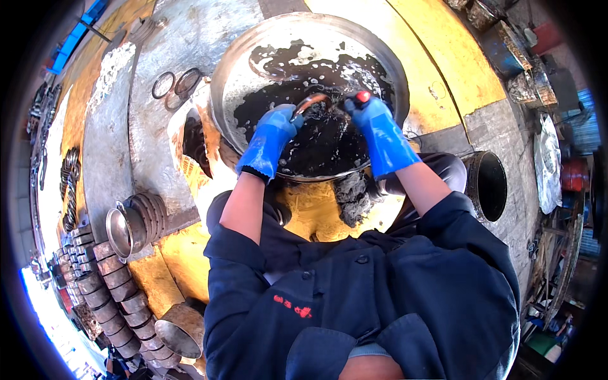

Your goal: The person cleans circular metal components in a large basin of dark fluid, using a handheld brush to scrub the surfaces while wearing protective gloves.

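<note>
In front of me stands a wide round metal basin (221,60) of black liquid with pale foam on it. My left hand (276,130), in a blue rubber glove, is closed on a wet brownish ring (310,101) over the liquid; part of the ring is hidden. My right hand (375,123), gloved alike, grips a tool with a red-tipped handle (363,96) just to the ring's right. Its working end cannot be made out against the dark liquid.
Left of the basin lie several dark rings (163,85) beside a torn white sack (202,136) with dark contents. Stacked metal cylinders (117,278) and a shiny metal bowl (123,229) stand at lower left. A black open drum (491,187) is by my right knee.
</note>
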Motion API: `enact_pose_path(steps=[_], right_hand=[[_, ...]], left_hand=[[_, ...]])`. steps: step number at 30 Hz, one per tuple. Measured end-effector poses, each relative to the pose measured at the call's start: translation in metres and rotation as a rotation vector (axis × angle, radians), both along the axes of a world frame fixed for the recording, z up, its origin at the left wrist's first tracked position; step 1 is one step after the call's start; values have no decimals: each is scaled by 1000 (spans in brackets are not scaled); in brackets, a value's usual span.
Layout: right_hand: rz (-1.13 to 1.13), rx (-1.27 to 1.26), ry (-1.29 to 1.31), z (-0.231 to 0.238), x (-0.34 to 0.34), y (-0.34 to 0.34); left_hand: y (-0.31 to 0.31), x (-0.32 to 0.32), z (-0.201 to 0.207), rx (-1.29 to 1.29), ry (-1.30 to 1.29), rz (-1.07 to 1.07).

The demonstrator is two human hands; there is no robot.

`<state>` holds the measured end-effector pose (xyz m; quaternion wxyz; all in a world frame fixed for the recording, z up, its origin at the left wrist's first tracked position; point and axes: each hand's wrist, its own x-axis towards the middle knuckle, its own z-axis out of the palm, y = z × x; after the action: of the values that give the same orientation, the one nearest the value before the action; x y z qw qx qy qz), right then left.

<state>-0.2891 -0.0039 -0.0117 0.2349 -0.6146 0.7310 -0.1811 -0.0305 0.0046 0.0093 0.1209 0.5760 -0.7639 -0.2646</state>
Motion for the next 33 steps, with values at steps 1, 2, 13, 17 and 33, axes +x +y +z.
enact_pose_path(steps=[1, 2, 13, 17, 33], right_hand=[[-30, -93, -131, -4, -16, -3], [8, -179, -199, 2, -18, -5], [314, 176, -593, -9, 7, 5], [245, 222, -728, -34, 32, 7], [-122, -71, -950, 1, 33, 11]], left_hand=[[-6, -8, -2, -1, 7, -8], [-8, -14, 2, 76, -169, -81], [13, -13, -10, -258, 86, 297], [19, -8, -2, 571, 1023, 463], [22, 4, -34, 9, 546, 287]])
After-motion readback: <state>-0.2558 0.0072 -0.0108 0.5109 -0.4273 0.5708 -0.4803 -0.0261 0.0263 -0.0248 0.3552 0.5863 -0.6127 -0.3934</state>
